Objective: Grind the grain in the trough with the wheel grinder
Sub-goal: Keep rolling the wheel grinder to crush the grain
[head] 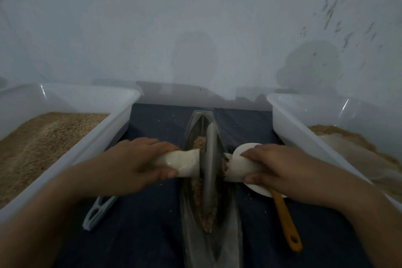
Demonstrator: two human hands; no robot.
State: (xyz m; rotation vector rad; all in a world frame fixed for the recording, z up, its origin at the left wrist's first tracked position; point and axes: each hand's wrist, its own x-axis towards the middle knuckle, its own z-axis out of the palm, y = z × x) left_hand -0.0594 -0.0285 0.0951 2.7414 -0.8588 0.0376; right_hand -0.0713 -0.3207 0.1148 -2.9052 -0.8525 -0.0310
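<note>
A long boat-shaped metal trough (pixel 199 118) lies lengthwise on the dark cloth in front of me. Brown grain (pixel 206 217) fills its groove. The metal wheel grinder (pixel 210 165) stands upright in the groove at mid-length. A pale wrapped handle sticks out on each side of it. My left hand (pixel 139 163) grips the left handle (pixel 185 163). My right hand (pixel 276 167) grips the right handle (pixel 237 168). The wheel's lower edge is hidden in the grain.
A white tub (pixel 121 119) holding tan grain sits at the left. Another white tub (pixel 289 128) with ground meal sits at the right. A white dish (pixel 258 191) and an orange-handled tool (pixel 285 217) lie under my right hand. A pale green clip (pixel 97 213) lies left of the trough.
</note>
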